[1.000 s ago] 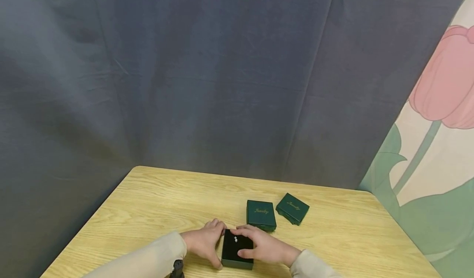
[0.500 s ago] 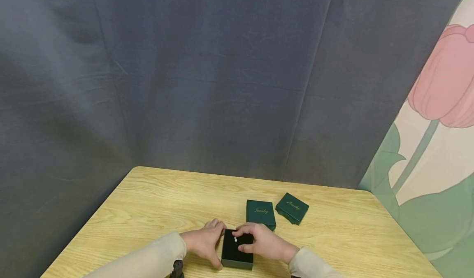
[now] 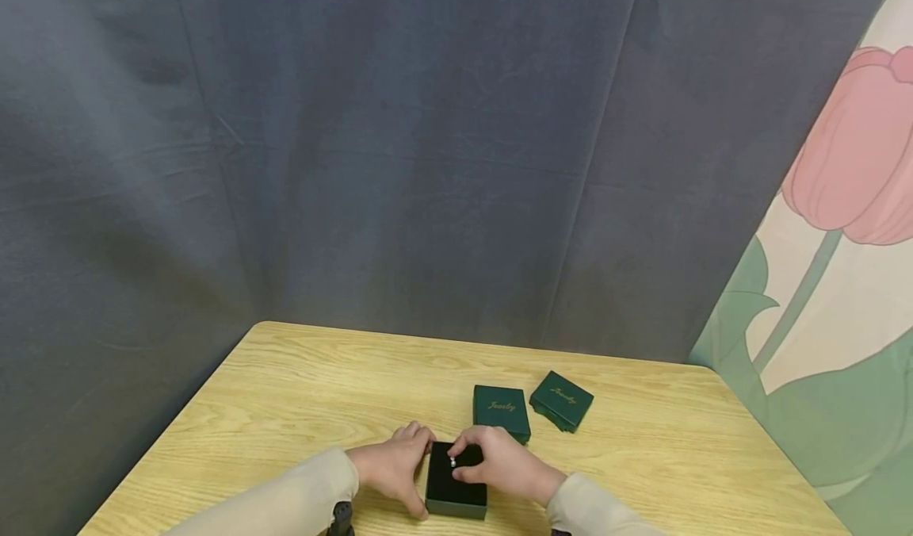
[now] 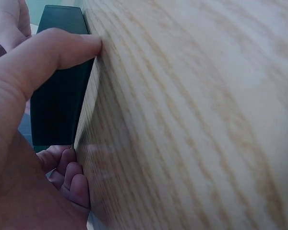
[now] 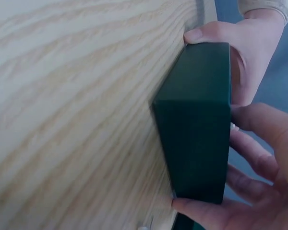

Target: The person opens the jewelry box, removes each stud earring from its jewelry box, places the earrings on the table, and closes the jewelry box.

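An open dark green box with a black padded inside sits at the table's front. My left hand holds its left side, fingers at the far corner and thumb at the near corner. In the left wrist view the left thumb presses by the box's wall. Over the black pad, my right hand has thumb and index finger pinched about a small silvery jewelry piece. A glint of that jewelry piece shows between the fingers in the right wrist view; its exact kind is too small to tell.
Two green lids or boxes marked "Jewelry" lie beyond the right hand: the nearer one and a tilted one. A tiny shiny object lies on the wooden table. A grey curtain hangs behind.
My right thumb and index finger have moved from spread over the black pad to close around the silvery jewelry piece. The left hand and the box stay put.
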A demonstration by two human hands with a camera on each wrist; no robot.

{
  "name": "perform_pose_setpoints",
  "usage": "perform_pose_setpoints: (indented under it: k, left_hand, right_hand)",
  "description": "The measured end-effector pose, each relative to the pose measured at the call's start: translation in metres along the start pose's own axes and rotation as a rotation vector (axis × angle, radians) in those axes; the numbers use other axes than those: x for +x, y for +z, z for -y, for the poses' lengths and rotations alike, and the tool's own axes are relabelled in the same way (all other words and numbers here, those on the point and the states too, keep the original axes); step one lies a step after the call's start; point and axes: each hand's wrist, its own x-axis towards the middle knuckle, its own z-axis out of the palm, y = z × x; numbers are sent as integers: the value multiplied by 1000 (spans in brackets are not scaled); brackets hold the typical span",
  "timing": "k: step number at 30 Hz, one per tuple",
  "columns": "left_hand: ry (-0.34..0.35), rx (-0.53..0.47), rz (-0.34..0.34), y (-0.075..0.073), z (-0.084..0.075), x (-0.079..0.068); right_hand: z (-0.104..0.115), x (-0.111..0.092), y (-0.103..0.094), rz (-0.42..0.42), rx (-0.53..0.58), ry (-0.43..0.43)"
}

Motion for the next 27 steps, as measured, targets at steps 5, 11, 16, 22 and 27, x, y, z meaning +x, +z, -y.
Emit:
perform_pose_setpoints:
  k: [5,11,16,22,27]
  left_hand:
    - [-14,9,0,0,-1,0]
    - [-20,14,7,-1,-1,0]
    - [-12,22,13,-1,1,1]
    - [-12,21,19,-1,1,0]
    - [-17,7,20,-2,-2,0]
  right_hand:
    - [2,3,3,-30,17,16]
    - [4,4,5,-41,27,41]
    - [8,4,4,-39,43,50]
    - [10,4,3,-40,36,62]
    - [11,4,3,-43,13,67]
